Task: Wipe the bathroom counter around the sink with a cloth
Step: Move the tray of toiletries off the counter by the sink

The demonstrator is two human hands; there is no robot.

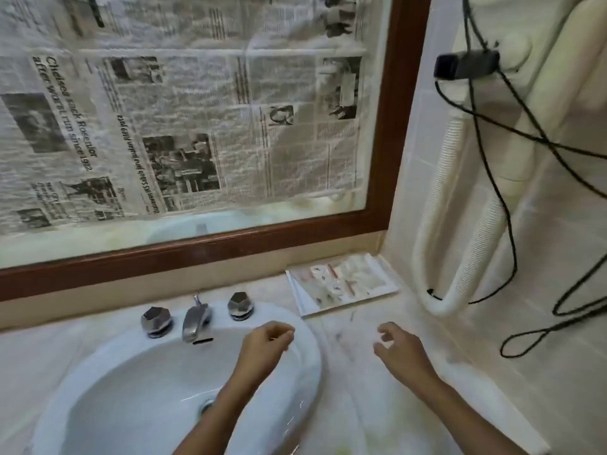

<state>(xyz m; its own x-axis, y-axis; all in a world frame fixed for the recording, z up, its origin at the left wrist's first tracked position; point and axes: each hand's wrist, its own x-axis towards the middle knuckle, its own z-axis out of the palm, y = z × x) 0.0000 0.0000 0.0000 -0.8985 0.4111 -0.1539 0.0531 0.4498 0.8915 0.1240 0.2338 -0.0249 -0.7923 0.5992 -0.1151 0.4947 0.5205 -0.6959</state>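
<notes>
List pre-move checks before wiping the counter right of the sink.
1. Cloth in hand: not ok, no cloth in view; right hand holds nothing.
2. Left hand free: cannot tell, fingers curled over the sink rim.
3. Counter path clear: not ok, flat packet lies near the back corner.
4. Dirt located: ok, dark smudges between sink and right hand.
5. Cables off the counter: ok, they hang along the wall.
</notes>
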